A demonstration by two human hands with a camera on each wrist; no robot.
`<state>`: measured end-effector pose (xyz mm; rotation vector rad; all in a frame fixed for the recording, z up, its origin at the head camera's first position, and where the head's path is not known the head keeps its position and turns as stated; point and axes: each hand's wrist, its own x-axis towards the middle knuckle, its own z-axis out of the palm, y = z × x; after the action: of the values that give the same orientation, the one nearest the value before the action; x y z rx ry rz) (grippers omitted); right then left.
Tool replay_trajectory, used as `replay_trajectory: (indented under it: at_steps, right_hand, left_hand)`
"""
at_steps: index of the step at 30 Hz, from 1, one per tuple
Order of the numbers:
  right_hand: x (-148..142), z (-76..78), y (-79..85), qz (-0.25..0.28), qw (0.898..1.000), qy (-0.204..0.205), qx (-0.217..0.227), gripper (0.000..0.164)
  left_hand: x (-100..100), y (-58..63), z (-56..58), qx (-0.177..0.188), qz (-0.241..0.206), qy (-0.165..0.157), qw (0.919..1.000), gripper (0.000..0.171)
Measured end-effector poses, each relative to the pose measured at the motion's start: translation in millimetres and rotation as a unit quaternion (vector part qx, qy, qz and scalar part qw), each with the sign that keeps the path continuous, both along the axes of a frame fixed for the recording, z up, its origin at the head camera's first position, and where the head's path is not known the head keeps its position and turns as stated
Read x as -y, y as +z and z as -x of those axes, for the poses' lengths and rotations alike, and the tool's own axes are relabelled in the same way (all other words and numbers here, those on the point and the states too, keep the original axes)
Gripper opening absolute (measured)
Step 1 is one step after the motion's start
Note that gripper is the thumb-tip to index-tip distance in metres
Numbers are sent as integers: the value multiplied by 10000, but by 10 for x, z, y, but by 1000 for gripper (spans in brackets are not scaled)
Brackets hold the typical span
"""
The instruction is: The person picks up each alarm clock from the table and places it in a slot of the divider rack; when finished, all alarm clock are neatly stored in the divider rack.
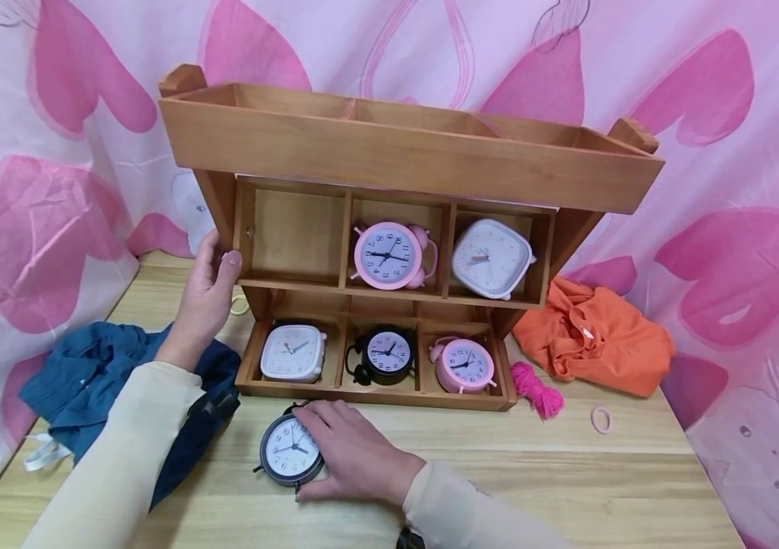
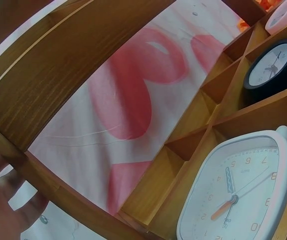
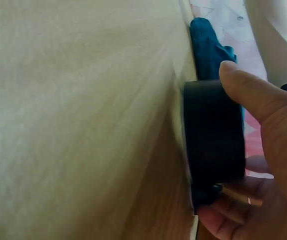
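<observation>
A tiered wooden shelf (image 1: 403,149) with compartments stands on the table. My left hand (image 1: 197,305) grips its left side at the middle tier, with the fingers behind the side board in the left wrist view. Before the shelf, my right hand (image 1: 359,455) holds a black twin-bell alarm clock (image 1: 286,451), tilted with its face up; the right wrist view shows its dark side (image 3: 213,132) between thumb and fingers. In the middle tier are a pink alarm clock (image 1: 387,256) and a white square clock (image 1: 490,259); the left compartment there is empty.
The bottom tier holds a white clock (image 1: 293,352), a black clock (image 1: 387,355) and a pink clock (image 1: 466,364). Blue cloth (image 1: 87,381) lies at the left, orange cloth (image 1: 602,335) at the right, near pink yarn (image 1: 536,390) and a pink ring (image 1: 596,415). A heart-print curtain hangs behind.
</observation>
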<state>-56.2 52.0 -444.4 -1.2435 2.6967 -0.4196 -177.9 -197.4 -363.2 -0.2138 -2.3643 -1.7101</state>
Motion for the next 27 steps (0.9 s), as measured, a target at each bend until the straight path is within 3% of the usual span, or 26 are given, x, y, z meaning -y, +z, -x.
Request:
replay_trajectory:
  at_steps: [10, 18, 23, 27]
  right_hand:
    - [92, -60, -97, -170, 9983, -549, -16, 123]
    - [120, -89, -130, -204, 9976, -614, -254, 114]
    - [46, -125, -112, 196, 9976, -653, -151, 111]
    - [-29, -146, 98, 789, 9937, -779, -160, 108]
  left_hand:
    - [15, -6, 26, 63, -13, -13, 10000, 56]
    - [4, -7, -18, 80, 51, 28, 10000, 57]
    - [9, -15, -2, 72, 34, -6, 10000, 57]
    - [17, -19, 18, 18, -22, -77, 10000, 57]
